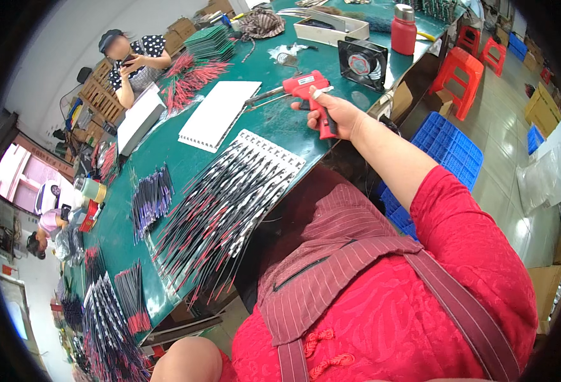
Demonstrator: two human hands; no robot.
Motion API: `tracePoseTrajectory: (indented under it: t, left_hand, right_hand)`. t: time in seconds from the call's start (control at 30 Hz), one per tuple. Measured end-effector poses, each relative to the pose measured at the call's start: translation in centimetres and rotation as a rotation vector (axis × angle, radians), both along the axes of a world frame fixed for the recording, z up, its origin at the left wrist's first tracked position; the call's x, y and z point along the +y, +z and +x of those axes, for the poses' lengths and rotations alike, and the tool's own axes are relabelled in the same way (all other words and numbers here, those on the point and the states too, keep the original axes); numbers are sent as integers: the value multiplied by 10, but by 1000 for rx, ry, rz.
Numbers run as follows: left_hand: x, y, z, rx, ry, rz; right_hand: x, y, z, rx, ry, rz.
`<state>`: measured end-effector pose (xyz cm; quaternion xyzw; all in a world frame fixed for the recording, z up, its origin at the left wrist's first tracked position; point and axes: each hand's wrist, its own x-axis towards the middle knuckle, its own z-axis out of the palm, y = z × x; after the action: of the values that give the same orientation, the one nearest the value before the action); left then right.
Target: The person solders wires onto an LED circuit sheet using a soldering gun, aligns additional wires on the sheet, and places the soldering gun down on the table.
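My right hand [334, 116] grips a red and black soldering gun [306, 83] by its handle, over the green table's right part. Its long metal tip points left, close to a blank white board [220, 114]. Nearer to me, a white board with a row of small holders [271, 153] carries many black wires with red ends [213, 219], fanned out toward the table's front edge. My left hand is outside the picture; a rounded patch of bare skin shows at the lower edge.
A small black fan [363, 65] and a red bottle [403, 30] stand at the back right. Bundles of purple-black wires [151, 200] and red wires [191, 79] lie leftward. Across the table sits a person [134, 60]. Blue crates [443, 149] and red stools [459, 79] stand right.
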<state>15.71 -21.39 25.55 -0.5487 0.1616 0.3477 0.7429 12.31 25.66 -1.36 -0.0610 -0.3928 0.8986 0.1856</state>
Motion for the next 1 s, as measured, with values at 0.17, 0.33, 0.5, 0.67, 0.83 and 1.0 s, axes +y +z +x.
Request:
tracePoseTrajectory:
  t: [0.17,0.33,0.5,0.67,0.83,1.0]
  left_hand:
    - [-66,-48,-7,31,322,121]
    - [-35,-28,-18,266,-230,463]
    - [-32,-44,-30,104,-213,347]
    - [-28,-66,-53,-44,-230,198]
    - [-9,-76,-63,-167,-222,104]
    - [39,-16,-54,670,-965,179]
  right_hand:
    - [16,-13,21,-24,-83,-26]
    - [0,1,-5,-15,-16,-6]
    - [0,0,-6,-10,-14,-1]
    - [0,-1,1,-28,-25,9]
    - [-4,3,5,-47,-28,13]
    - [-6,3,-4,-54,-6,-14]
